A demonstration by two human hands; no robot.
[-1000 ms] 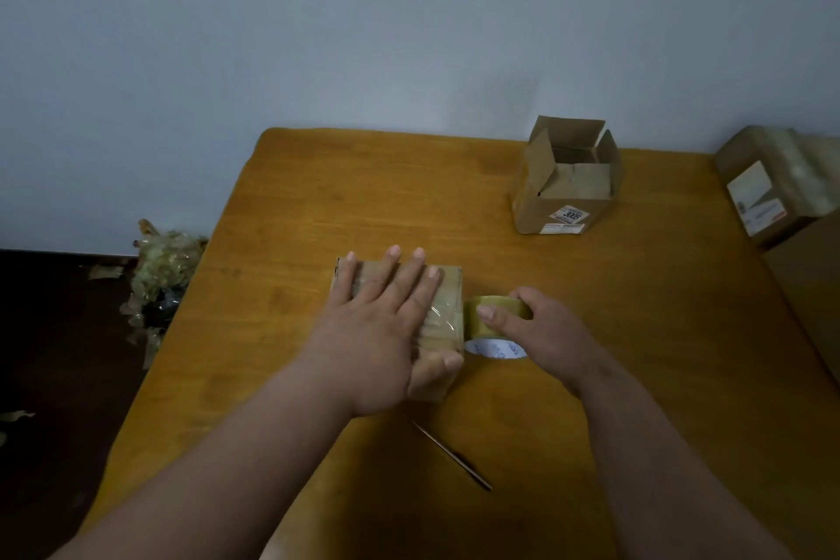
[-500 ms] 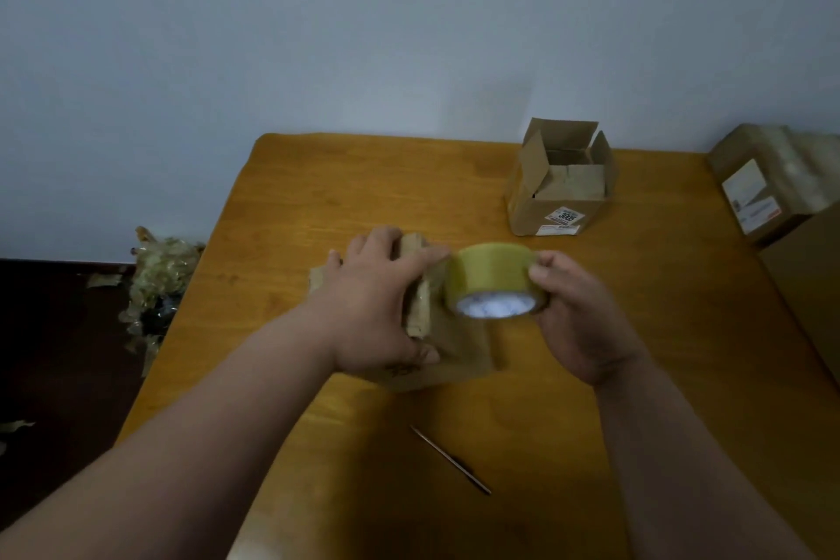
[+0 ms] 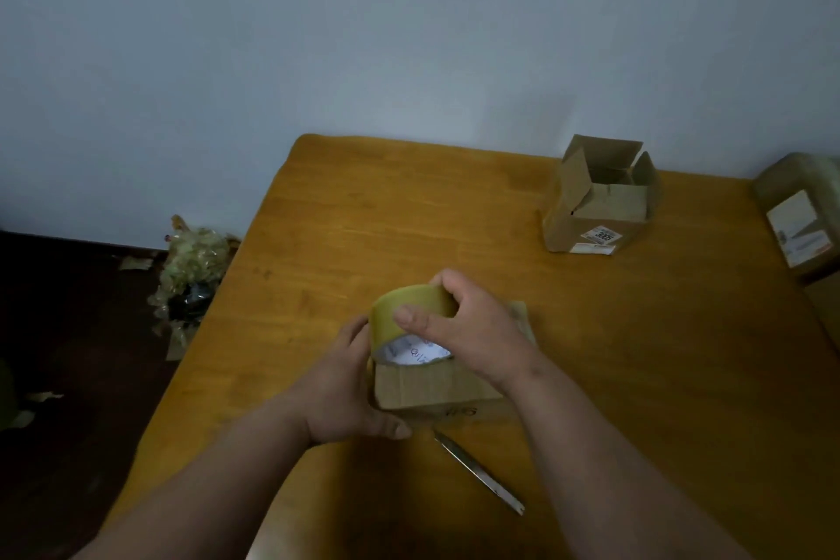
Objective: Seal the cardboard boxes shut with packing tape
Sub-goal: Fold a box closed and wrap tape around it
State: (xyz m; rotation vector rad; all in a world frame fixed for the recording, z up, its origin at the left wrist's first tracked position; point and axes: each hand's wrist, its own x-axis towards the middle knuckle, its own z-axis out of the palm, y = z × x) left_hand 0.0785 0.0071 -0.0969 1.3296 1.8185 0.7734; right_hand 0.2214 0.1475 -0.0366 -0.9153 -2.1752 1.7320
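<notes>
A small closed cardboard box (image 3: 432,391) sits on the wooden table (image 3: 454,214) near its front. My left hand (image 3: 350,396) grips the box's left side, thumb along the front bottom edge. My right hand (image 3: 463,332) holds a roll of yellowish packing tape (image 3: 404,309) on top of the box, fingers curled over the roll and thumb on its outer face. Most of the box's top is hidden by the roll and my hands. A second cardboard box (image 3: 600,205) with open flaps stands at the back right.
A thin metal blade (image 3: 477,473) lies on the table in front of the box. A taped parcel with a label (image 3: 800,218) sits at the right edge. A heap of crumpled tape waste (image 3: 191,273) lies on the dark floor to the left.
My right hand has carried the tape roll from beside the box up and onto its top. My left hand left the box's top and now grips its left side; the box has turned.
</notes>
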